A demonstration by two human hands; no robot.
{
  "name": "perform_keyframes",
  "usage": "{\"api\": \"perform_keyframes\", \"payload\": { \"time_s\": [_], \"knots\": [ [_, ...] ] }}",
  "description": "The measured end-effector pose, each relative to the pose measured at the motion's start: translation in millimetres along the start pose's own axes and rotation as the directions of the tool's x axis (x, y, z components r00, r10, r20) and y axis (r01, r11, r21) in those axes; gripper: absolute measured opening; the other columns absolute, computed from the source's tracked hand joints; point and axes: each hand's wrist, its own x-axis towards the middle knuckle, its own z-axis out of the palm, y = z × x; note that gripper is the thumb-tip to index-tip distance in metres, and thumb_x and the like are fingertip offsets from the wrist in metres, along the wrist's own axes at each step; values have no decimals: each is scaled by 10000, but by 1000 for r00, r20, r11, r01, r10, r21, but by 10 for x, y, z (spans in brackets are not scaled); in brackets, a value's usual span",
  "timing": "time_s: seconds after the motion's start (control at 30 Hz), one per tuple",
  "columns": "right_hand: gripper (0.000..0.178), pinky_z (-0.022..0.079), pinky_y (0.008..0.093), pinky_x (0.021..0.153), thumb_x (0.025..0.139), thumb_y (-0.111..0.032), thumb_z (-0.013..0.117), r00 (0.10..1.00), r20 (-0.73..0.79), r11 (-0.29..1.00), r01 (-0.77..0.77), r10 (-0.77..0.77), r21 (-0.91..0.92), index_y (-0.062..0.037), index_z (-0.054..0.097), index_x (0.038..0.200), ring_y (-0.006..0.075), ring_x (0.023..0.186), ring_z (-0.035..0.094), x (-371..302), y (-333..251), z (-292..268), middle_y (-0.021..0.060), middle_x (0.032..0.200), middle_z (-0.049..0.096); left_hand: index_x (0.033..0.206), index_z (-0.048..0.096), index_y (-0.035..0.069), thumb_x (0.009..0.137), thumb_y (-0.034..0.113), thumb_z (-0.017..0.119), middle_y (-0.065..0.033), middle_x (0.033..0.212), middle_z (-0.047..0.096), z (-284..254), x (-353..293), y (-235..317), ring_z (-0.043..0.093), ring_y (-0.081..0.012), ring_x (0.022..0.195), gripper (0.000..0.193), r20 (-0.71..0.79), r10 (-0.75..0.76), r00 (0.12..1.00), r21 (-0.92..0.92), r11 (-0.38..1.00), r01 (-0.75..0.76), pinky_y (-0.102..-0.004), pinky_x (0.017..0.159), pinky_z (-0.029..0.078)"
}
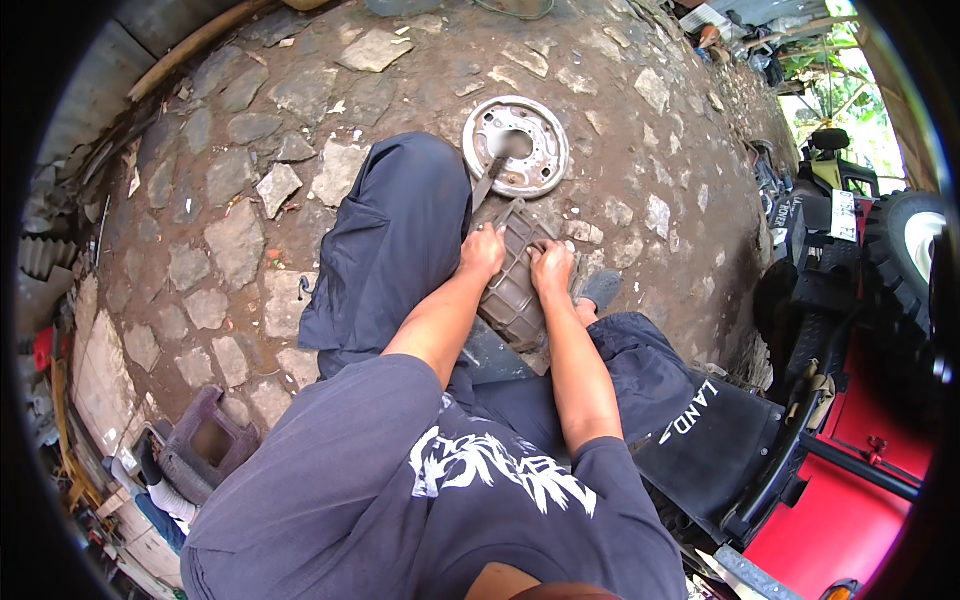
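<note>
Between my knees, a brown ribbed metal casing (516,292) slants away from me. Its outer face carries a grid of raised ribs. My left hand (484,251) is closed over its far left edge, the fingers curled round the rim. On the far right edge, my right hand (552,268) grips with bent fingers; its fingertips are partly hidden. Just beyond the casing lies a round pale metal plate (550,165) with holes and a large centre opening. A dark, narrow, flat piece (484,190) reaches from that opening toward the casing.
Stones set in dirt make up the ground (237,245). At right stands a red vehicle (850,500) with a black tyre (895,255) and a black mudflap (710,440). A purplish blocky object (205,440) sits at lower left, near clutter by the wall.
</note>
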Motion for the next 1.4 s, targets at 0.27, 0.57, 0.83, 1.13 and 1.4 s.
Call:
{"api": "perform_keyframes", "payload": {
  "time_s": [0.27,0.57,0.83,1.13,1.4],
  "knots": [
    [281,567,451,912,836,-213,817,948,319,996,-37,10,78,-50,809,1064,373,971,747,38,-68,-207,232,992,765,1274,646,66,1101,487,375,-241,1178,735,85,64,-83,692,-419,1153,530,-46,13,999,1,1000,-13,-524,999,524],
    [268,540,452,926,856,-264,796,994,42,994,-99,97,56,-65,812,1034,375,980,727,-119,50,-5,197,1007,763,1276,638,36,1103,471,386,-253,1214,718,51,56,-76,684,-423,1164,532,7,30,1000,16,999,-30,-514,1023,522],
    [270,552,438,920,856,-249,810,991,37,986,-133,130,98,-64,815,1053,366,969,747,0,-117,-3,198,1010,775,1303,630,54,1103,487,373,-254,1214,718,78,95,-106,680,-430,1172,542,31,34,999,-7,999,-34,-534,1026,514],
    [321,553,431,949,848,-271,826,972,180,980,-172,152,99,-61,811,1091,363,995,753,-12,-254,-115,198,1017,780,1334,617,54,1102,494,367,-275,1202,714,87,104,-153,672,-446,1174,556,33,27,999,-26,999,-26,-544,1030,510],
    [321,554,413,956,851,-283,831,967,147,965,-227,208,128,-92,813,1109,349,1018,756,9,-328,-99,205,1013,778,1332,614,47,1101,485,377,-274,1210,712,30,91,-140,670,-445,1179,548,47,23,999,-52,998,-21,-537,1038,507]
  ]
}}
